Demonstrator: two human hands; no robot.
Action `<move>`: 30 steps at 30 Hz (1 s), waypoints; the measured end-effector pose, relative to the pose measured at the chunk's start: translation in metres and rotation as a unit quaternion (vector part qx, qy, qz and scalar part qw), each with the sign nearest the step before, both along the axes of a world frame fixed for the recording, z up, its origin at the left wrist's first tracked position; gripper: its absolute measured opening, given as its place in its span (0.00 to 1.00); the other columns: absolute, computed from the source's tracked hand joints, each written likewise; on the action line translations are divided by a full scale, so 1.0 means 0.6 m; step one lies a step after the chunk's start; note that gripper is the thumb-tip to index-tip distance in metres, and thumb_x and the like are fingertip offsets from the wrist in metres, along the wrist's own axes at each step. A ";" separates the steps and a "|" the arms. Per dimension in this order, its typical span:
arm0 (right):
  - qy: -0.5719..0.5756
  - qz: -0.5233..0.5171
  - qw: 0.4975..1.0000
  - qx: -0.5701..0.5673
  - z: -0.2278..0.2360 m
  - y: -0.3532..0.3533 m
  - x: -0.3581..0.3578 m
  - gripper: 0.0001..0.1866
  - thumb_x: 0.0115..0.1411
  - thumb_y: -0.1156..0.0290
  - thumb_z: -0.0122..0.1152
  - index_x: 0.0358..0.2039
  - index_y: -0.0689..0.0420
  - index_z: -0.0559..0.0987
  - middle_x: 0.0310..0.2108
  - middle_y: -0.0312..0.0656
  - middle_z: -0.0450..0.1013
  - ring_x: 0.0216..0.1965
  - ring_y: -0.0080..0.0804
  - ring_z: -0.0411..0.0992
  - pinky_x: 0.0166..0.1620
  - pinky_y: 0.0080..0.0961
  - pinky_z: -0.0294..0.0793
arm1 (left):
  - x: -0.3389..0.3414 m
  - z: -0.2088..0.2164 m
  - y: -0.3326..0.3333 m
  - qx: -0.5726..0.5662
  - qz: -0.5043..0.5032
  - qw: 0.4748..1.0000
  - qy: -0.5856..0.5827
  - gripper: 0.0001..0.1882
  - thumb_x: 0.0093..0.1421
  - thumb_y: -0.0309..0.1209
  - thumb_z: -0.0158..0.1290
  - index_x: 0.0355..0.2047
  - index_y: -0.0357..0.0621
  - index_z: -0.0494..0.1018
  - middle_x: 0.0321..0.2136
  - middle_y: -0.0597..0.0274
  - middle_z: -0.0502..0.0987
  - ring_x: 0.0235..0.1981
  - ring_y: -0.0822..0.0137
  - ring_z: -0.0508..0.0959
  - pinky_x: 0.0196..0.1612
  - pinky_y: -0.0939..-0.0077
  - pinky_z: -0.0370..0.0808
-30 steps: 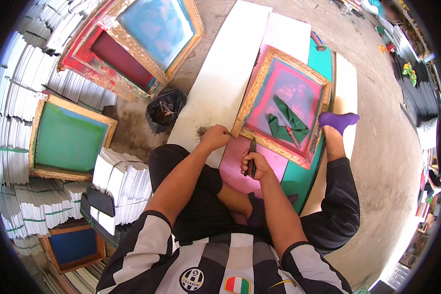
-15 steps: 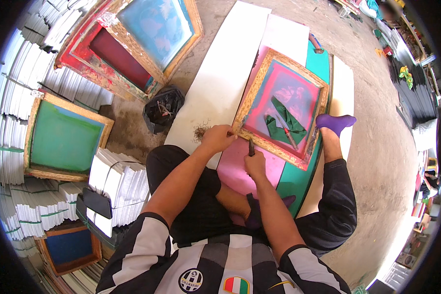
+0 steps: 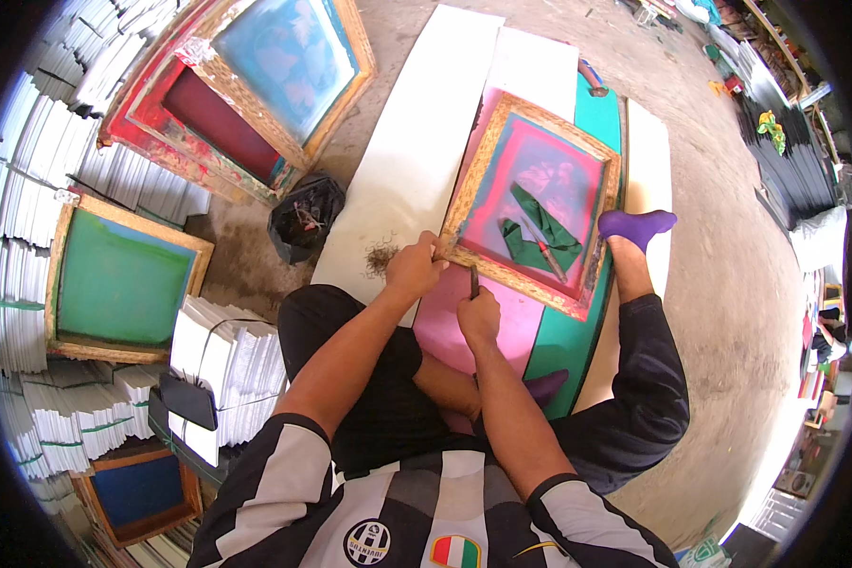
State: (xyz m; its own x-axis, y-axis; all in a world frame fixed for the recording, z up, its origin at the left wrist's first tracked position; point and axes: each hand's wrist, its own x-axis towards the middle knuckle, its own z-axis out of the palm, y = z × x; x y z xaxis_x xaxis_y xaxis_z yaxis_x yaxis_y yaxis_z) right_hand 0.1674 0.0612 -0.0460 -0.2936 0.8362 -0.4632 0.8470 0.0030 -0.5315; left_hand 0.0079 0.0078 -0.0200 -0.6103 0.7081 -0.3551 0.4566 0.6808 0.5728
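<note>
Boards (image 3: 417,104) underneath, wood-framed screen (image 3: 511,275) on top. Left hand (image 3: 415,268) is at its near-left corner; from my end I can't tell if it's pinching. Right hand (image 3: 480,317) is curled snug round a dark tool (image 3: 474,281) by the near rail. My worry: one skid off the wood could jab the left hand.

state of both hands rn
Left hand: fingers curled at a corner of the wooden frame; hold unclear.
Right hand: closed, holding a dark tool.
</note>
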 end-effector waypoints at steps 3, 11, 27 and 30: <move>0.005 0.007 1.000 -0.007 -0.001 0.003 0.003 0.14 0.58 0.68 0.53 0.40 0.61 0.81 0.38 0.62 0.80 0.45 0.63 0.78 0.49 0.53 0.77 | -0.010 -0.021 -0.004 -0.005 0.026 0.999 -0.047 0.28 0.59 0.44 0.64 0.56 0.48 0.71 0.41 0.49 0.83 0.46 0.48 0.82 0.48 0.53 0.77; 0.155 0.071 0.985 -0.015 0.023 -0.053 0.027 0.08 0.57 0.71 0.55 0.29 0.63 0.77 0.21 0.50 0.77 0.20 0.42 0.77 0.25 0.39 0.76 | 0.000 -0.039 -0.002 0.000 0.040 0.996 -0.073 0.27 0.57 0.46 0.64 0.55 0.49 0.77 0.42 0.50 0.84 0.48 0.49 0.82 0.50 0.54 0.77; 0.328 0.114 0.881 -0.322 0.119 -0.060 -0.021 0.01 0.56 0.78 0.55 0.28 0.61 0.72 0.18 0.43 0.71 0.16 0.29 0.71 0.20 0.26 0.71 | -0.075 0.094 -0.103 0.177 -0.047 0.905 -0.383 0.16 0.68 0.41 0.55 0.41 0.41 0.83 0.31 0.66 0.82 0.24 0.76 0.75 0.26 0.79 0.70; 0.290 0.156 0.856 -0.399 0.098 -0.054 -0.056 0.08 0.58 0.76 0.55 0.38 0.64 0.74 0.24 0.47 0.76 0.20 0.35 0.76 0.23 0.29 0.76 | -0.111 0.077 -0.120 0.145 -0.025 0.925 -0.351 0.16 0.66 0.41 0.57 0.39 0.40 0.82 0.28 0.66 0.81 0.22 0.75 0.75 0.24 0.79 0.69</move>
